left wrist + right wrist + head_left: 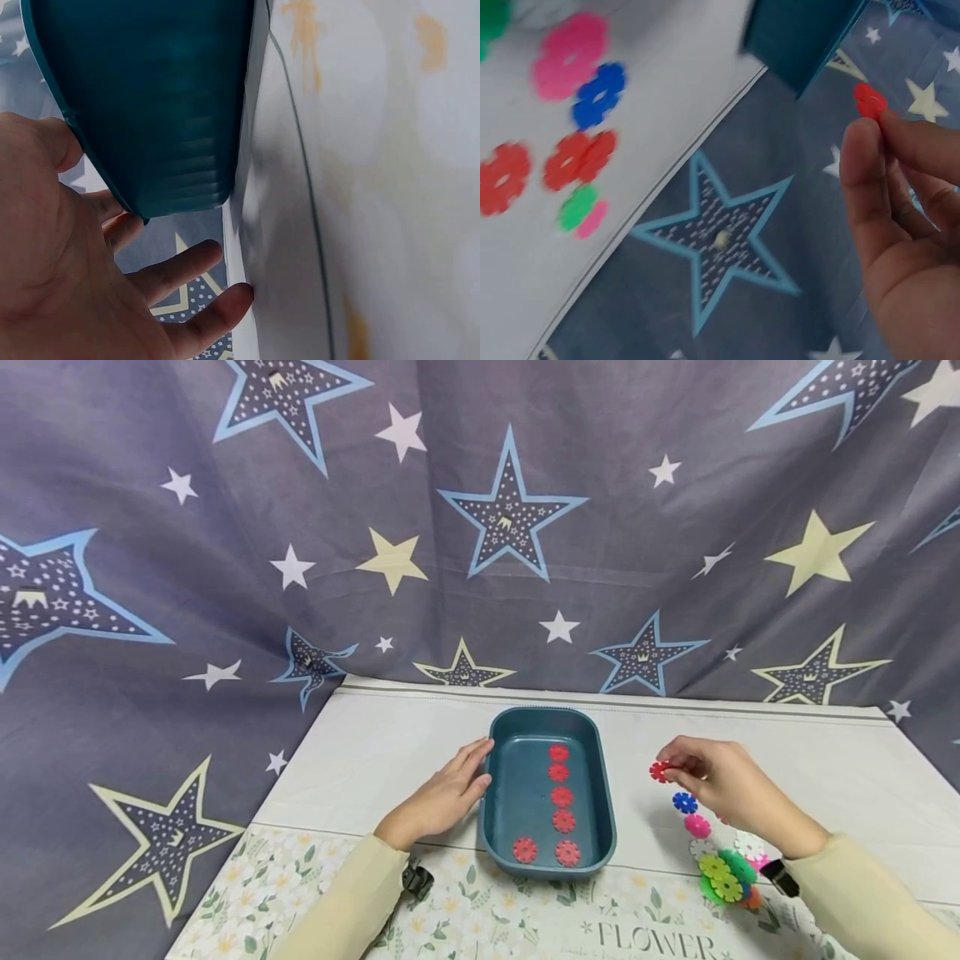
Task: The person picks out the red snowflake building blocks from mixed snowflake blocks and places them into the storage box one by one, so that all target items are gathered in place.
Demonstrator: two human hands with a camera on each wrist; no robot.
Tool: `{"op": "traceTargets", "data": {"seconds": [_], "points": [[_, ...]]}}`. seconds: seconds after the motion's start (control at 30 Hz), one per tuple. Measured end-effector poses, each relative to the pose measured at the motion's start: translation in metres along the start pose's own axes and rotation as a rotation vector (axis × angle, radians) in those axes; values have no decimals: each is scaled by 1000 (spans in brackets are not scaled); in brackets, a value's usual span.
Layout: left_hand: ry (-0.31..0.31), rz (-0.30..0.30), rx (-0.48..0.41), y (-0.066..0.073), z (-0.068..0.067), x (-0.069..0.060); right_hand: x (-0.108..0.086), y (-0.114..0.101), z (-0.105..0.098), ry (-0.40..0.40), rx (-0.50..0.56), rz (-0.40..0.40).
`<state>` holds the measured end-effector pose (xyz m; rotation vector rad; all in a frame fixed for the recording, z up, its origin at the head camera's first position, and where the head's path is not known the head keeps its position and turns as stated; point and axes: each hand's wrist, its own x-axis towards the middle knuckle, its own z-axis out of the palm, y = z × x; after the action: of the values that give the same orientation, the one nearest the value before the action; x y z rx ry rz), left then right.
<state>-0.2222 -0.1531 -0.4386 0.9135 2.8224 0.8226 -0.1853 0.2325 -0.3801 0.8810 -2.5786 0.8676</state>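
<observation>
My right hand (716, 777) pinches a red notched plastic disc (659, 771) between thumb and fingertips, above the table and right of the tray. In the right wrist view the same red disc (870, 100) shows at the fingertips. The dark teal tray (510, 752) has several red discs (562, 796) in a column along its right side. One more red disc (525, 850) lies in its near left corner. My left hand (442, 789) touches the tray's left side; in the left wrist view its fingers (180, 270) are spread at the rim.
A pile of mixed-colour discs (726, 877) lies at the near right, with blue (685, 802) and pink (697, 825) ones closer to the tray. The white table (405, 727) has a floral cloth at its near side. A star-patterned curtain (480, 602) hangs behind.
</observation>
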Motion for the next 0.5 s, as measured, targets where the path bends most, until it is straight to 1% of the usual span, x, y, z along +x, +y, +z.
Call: {"op": "traceTargets", "data": {"seconds": [0.07, 0.17, 0.27, 0.37, 0.5], "points": [[-1, -2, -1, 0, 0, 0, 6, -5, 5, -5, 22, -38], [-1, -4, -9, 0, 1, 1, 14, -13, 15, -35, 64, -82], [-2, -3, -15, 0, 1, 1, 22, -20, 26, -73, 95, -95], [-2, 3, -18, -1, 2, 1, 31, -29, 37, -113, 95, -101], [3, -1, -28, 0, 1, 0, 45, -43, 62, -185, 113, -143]]}}
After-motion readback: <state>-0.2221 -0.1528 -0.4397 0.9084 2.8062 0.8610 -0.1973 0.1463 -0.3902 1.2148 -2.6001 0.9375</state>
